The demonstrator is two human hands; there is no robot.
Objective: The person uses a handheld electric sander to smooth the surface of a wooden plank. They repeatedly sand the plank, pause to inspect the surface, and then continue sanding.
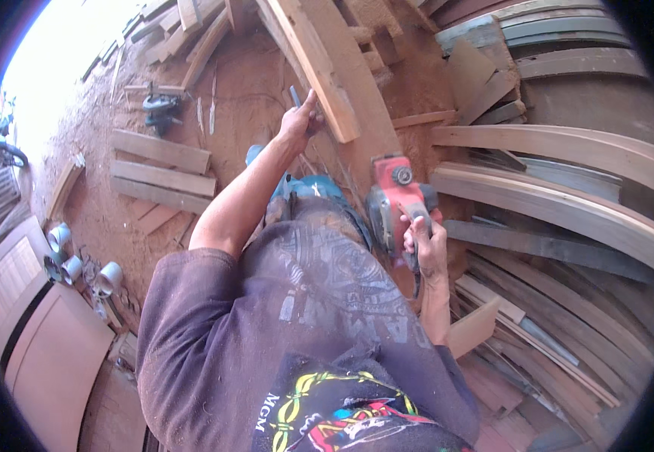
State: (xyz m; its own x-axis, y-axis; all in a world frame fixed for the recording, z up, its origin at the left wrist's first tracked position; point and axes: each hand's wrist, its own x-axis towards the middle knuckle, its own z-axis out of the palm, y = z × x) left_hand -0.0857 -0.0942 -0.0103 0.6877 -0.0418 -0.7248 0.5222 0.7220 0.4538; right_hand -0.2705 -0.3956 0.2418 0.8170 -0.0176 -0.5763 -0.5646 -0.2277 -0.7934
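Note:
My right hand (426, 245) is wrapped around the rear handle of a red and black electric hand planer (393, 200). The tool is at the near end of a long wooden bench (368, 113). A thick, light-coloured wooden plank (319, 68) lies lengthwise along that bench, its near end cut square. At the plank's left side is my left hand (302, 123), its fingers curled. A short blue-grey rod (294, 96) sticks out beside these fingers; whether they hold it or the plank's edge is hidden.
Boards and curved planks (553, 196) are stacked closely on the right. Several short boards (162, 169) lie on the dusty ground at left, near a dark teal power tool (162, 107). Wooden panels (59, 339) and grey cylinders (108, 279) stand at lower left.

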